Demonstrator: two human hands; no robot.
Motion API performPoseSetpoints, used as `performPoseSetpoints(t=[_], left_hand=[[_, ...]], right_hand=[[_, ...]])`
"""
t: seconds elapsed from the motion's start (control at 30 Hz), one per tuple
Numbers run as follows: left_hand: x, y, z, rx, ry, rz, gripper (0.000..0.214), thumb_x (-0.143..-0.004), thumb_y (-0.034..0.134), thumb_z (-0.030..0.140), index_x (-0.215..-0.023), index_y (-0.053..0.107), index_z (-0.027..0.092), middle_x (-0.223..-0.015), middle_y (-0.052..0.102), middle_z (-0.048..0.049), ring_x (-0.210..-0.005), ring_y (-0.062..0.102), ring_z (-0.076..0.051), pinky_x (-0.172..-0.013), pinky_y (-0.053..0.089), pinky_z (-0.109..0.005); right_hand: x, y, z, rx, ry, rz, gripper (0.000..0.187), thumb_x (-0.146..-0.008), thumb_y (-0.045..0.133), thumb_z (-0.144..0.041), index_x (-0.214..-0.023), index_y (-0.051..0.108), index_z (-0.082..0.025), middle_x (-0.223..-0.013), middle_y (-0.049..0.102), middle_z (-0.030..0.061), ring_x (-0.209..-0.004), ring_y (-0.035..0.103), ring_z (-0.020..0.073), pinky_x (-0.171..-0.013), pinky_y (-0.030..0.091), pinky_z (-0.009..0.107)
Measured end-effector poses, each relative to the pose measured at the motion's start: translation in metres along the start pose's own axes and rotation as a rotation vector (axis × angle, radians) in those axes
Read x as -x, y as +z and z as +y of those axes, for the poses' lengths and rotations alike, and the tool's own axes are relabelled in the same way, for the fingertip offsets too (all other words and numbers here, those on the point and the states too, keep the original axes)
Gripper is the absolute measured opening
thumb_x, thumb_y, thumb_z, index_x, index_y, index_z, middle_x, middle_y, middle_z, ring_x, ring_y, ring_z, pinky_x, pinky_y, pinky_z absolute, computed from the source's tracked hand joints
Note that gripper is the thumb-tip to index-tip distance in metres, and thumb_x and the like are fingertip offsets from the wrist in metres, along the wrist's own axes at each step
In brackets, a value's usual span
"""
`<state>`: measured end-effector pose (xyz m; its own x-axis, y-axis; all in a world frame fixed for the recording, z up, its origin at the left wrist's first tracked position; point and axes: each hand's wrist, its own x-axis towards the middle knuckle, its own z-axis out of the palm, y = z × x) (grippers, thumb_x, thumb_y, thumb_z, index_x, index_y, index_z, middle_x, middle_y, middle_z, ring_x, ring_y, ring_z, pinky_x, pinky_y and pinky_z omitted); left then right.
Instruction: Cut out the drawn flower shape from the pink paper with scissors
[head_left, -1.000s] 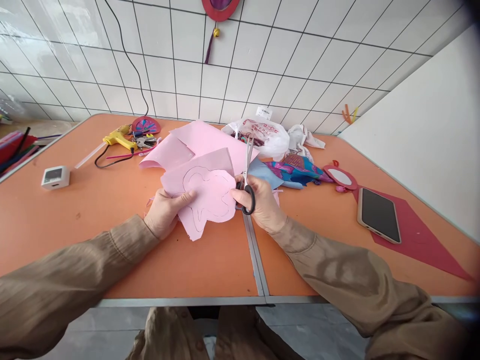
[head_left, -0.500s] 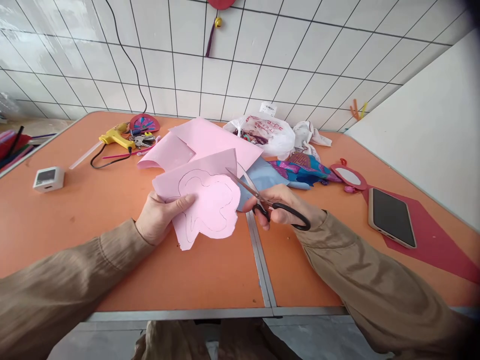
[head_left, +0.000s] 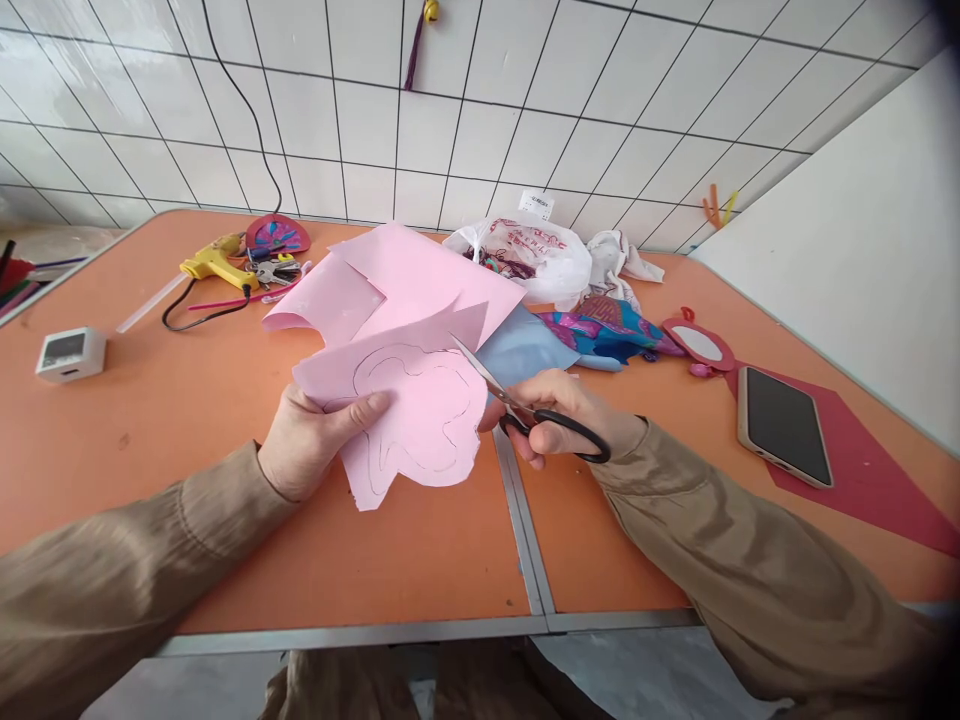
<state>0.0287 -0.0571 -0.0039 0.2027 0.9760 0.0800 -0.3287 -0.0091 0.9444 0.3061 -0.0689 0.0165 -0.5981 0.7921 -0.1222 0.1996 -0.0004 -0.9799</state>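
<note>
Bag (head_left: 561,272), holding threads (head_left: 511,266) perhaps, behind scissors (head_left: 498,386).

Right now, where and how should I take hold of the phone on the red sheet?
Best, I'd say, grip the phone across its two long edges, near the middle, coming straight down from above. It lies flat, screen up, with both long sides exposed. Your right hand is nearer, but it holds the scissors, so free it first.
</note>
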Motion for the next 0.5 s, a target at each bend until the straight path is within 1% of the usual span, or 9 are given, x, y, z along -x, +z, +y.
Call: performPoseSetpoints(t=[0.07,0.13,0.23,0.3,0.4,0.5], left_hand=[[0.0008,0.0002,0.0002,-0.003,0.002,0.015,0.021,-0.072,0.087,0.019,-0.092,0.081,0.021,-0.092,0.080,-0.0020,-0.085,0.074,-0.020,-0.073,0.064,-0.026],[0.0009,-0.0004,-0.0002,0.015,-0.010,0.008,0.020,-0.072,0.086,0.020,-0.092,0.081,0.021,-0.092,0.080,-0.0025,-0.085,0.075,-0.021,-0.074,0.064,-0.027],[0.0002,-0.0020,-0.0016,0.039,-0.053,-0.030,0.021,-0.074,0.086,0.021,-0.094,0.080,0.019,-0.097,0.080,-0.0049,-0.090,0.075,-0.024,-0.076,0.065,-0.030],[0.0003,-0.0031,-0.0021,0.023,-0.060,-0.043,0.022,-0.075,0.085,0.021,-0.096,0.080,0.019,-0.100,0.080,-0.0057,-0.092,0.075,-0.025,-0.077,0.064,-0.030],[0.0020,-0.0042,-0.0014,-0.037,-0.020,-0.028,0.021,-0.074,0.085,0.020,-0.095,0.080,0.021,-0.100,0.080,-0.0043,-0.093,0.075,-0.024,-0.075,0.064,-0.028],[0.0034,-0.0045,-0.0005,-0.088,0.012,-0.018,0.021,-0.073,0.086,0.019,-0.094,0.080,0.022,-0.098,0.080,-0.0037,-0.093,0.075,-0.024,-0.075,0.064,-0.029]], right_hand=[[0.0003,0.0004,-0.0008,0.005,0.016,0.003,0.068,-0.067,0.074,-0.071,-0.095,0.068,-0.009,-0.056,0.057,-0.0028,-0.044,0.056,0.0089,-0.042,0.036,0.020],[0.0006,-0.0013,-0.0008,0.014,0.012,0.003,0.069,-0.068,0.073,-0.071,-0.095,0.068,-0.008,-0.056,0.057,-0.0026,-0.044,0.056,0.0087,-0.043,0.037,0.021],[0.0001,-0.0057,0.0011,0.025,-0.011,-0.042,0.069,-0.070,0.072,-0.070,-0.100,0.068,-0.008,-0.058,0.058,-0.0021,-0.045,0.056,0.0085,-0.044,0.040,0.021],[-0.0006,-0.0080,0.0031,0.030,-0.013,-0.064,0.070,-0.071,0.072,-0.069,-0.103,0.067,-0.007,-0.059,0.058,-0.0020,-0.046,0.057,0.0090,-0.044,0.041,0.021],[-0.0015,-0.0087,0.0059,0.032,-0.002,-0.058,0.071,-0.071,0.073,-0.068,-0.105,0.067,-0.006,-0.060,0.058,-0.0017,-0.047,0.057,0.0095,-0.045,0.042,0.021],[-0.0028,-0.0066,0.0081,0.038,-0.011,-0.041,0.070,-0.071,0.075,-0.066,-0.104,0.067,-0.005,-0.058,0.057,-0.0021,-0.045,0.056,0.0092,-0.044,0.041,0.021]])
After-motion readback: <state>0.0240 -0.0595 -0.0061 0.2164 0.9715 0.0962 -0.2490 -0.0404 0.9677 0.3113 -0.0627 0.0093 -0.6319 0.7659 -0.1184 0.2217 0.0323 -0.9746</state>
